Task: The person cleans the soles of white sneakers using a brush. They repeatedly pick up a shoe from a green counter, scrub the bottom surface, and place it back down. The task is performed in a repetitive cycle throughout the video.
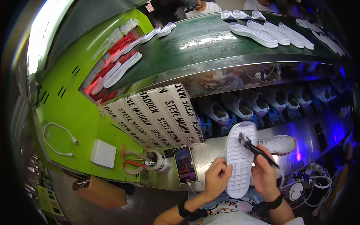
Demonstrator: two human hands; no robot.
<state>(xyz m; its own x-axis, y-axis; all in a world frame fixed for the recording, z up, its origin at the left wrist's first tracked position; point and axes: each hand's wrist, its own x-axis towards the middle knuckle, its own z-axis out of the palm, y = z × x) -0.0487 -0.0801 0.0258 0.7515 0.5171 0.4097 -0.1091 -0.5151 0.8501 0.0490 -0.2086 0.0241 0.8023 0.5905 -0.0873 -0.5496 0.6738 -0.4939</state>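
Between my hands, in front of my body, a white shoe sole [240, 172] stands nearly upright with its grooved and gridded inner side showing. My left hand [218, 179] is closed on its left edge. A black-handled brush [258, 150] is gripped in my right hand [265, 179], its head against the upper part of the sole. The fingers of my right hand are also close to the sole's right edge; whether they touch it I cannot tell. Just behind lies another pale sole [278, 144] with a reddish rim, on the metal bench.
A phone [185, 165], a cup of tools [155, 160] and a printed white box [157, 116] stand left of my hands. Several shoes [240, 105] line the rack ahead. Above it, a green conveyor belt [180, 67] carries white soles [258, 34]. Cables [311, 183] hang at right.
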